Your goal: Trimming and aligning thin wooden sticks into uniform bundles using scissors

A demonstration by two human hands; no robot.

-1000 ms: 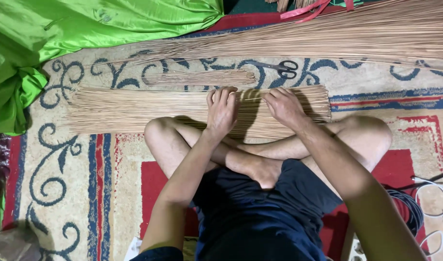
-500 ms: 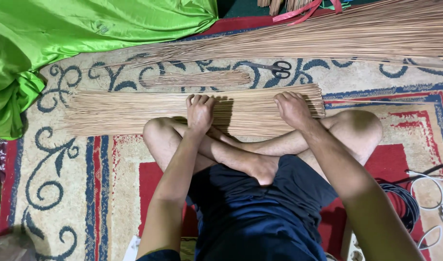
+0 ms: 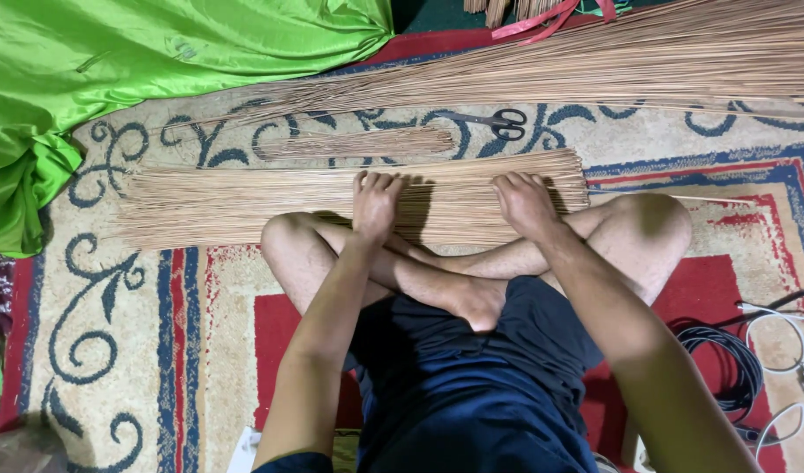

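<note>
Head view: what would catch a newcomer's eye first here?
Both hands press flat on a flat layer of thin tan sticks spread across the patterned rug in front of crossed legs: the left hand near its middle, the right hand toward its right end. A bright green cloth fills the top left, and black scissors lie beyond the sticks.

Your left hand [image 3: 375,203] and right hand [image 3: 524,203] press flat on the layer of thin sticks [image 3: 244,206], with open sticks between them and your crossed legs [image 3: 472,263] closing off the near side. Just beyond the fingers a strip of bare carpet [image 3: 647,140] lets you pass, but a small bundle [image 3: 354,143] and scissors [image 3: 494,123] lie in it. Farther off, the long pile of sticks [image 3: 595,70] and green cloth [image 3: 113,70] block the far and left sides.
</note>
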